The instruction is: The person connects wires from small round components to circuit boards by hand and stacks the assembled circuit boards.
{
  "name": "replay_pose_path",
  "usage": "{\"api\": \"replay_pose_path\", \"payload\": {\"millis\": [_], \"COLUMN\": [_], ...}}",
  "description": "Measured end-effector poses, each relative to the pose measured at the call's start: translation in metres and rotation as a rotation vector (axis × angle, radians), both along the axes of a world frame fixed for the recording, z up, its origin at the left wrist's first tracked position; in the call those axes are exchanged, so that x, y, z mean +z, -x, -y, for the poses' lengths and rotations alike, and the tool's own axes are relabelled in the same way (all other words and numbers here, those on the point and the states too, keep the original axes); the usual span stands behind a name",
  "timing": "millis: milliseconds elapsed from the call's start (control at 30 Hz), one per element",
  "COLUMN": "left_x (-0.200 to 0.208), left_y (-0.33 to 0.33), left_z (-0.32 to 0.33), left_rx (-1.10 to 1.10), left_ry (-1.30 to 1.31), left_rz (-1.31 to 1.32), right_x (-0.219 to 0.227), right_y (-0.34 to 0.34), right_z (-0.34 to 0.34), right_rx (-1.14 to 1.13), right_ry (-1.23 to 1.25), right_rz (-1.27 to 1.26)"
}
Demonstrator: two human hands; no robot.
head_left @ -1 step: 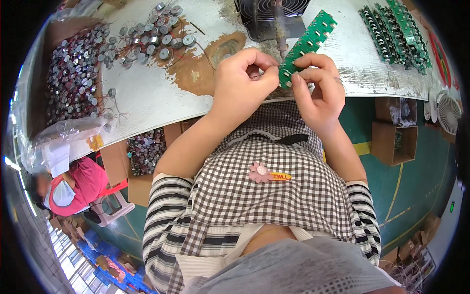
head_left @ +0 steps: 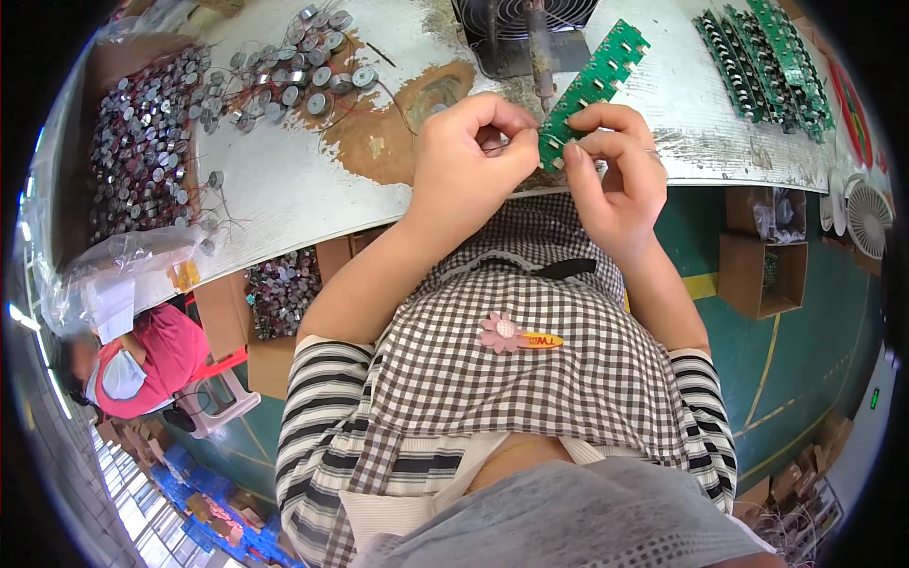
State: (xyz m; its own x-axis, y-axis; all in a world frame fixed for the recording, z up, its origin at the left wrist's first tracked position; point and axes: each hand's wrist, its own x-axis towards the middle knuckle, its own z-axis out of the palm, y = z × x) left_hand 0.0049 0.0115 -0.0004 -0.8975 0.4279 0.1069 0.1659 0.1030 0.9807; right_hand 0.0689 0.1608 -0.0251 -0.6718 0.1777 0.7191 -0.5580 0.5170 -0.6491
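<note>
My right hand (head_left: 620, 175) grips the near end of a long green circuit board (head_left: 601, 71), its thumb and fingers pinching the edge. The board slants up and to the right over the table. My left hand (head_left: 478, 156) is closed in a pinch on a thin wire beside the board's near left edge. The wire seems to run back to a small round metal motor (head_left: 365, 78) on the table. A soldering iron (head_left: 540, 57) points down just beyond my fingertips, its tip close to the board's left edge. The exact wire ends are hidden by my fingers.
Loose round motors (head_left: 308, 71) with wires lie at the far left, beside a box heaped with more (head_left: 147, 142). A fan (head_left: 530, 14) stands behind the iron. Several green boards (head_left: 767, 76) are stacked at far right. Another person (head_left: 156, 364) sits at left.
</note>
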Motion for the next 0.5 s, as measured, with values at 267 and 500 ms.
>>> {"api": "replay_pose_path", "payload": {"millis": [267, 500], "left_x": [-0.0024, -0.0019], "left_y": [0.0015, 0.0036], "left_z": [0.0005, -0.0003], "left_rx": [-0.009, -0.006], "left_ry": [-0.057, -0.038], "left_rz": [0.023, -0.065], "right_x": [-0.0004, 0.0035], "right_y": [-0.0009, 0.0056], "right_z": [0.0033, 0.0029], "right_rx": [-0.013, -0.043], "right_ry": [0.110, 0.059], "right_rz": [0.060, 0.015]}}
